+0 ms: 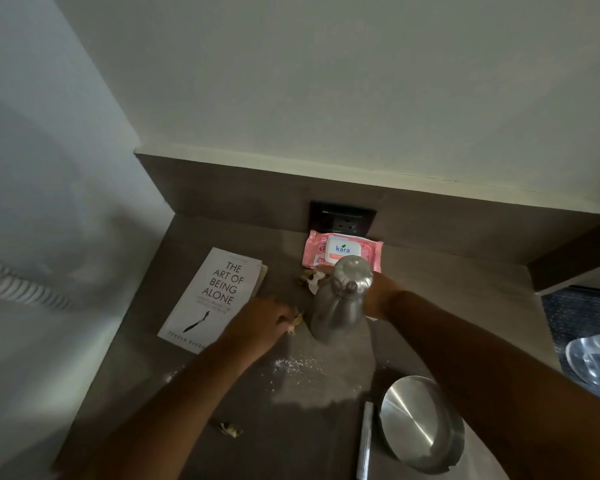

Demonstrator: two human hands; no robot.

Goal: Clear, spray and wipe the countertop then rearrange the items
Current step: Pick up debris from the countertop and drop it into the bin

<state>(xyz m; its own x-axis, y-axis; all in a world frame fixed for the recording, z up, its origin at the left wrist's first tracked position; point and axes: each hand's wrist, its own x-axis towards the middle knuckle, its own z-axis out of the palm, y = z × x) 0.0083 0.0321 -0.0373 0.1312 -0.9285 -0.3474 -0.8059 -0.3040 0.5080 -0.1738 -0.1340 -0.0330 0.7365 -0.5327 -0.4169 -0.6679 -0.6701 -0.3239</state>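
Note:
The grey-brown countertop (430, 289) holds a white book (215, 299) at left and a pink wipes pack (340, 252) against the back wall. A steel bottle (340, 299) stands upright in the middle. My left hand (260, 318) rests beside the book's right edge, its fingers closed on a small golden wrapper (296, 322). My right hand (378, 292) reaches behind the bottle, one fingertip next to a crumpled wrapper (310, 277). The bottle hides most of that hand, and its grip does not show.
White powder (297, 365) is scattered in front of the bottle. Another wrapper scrap (231, 429) lies near the front. A steel plate (421, 422) and a white pen-like stick (365, 441) sit at front right. A black wall socket (342, 218) is behind the wipes.

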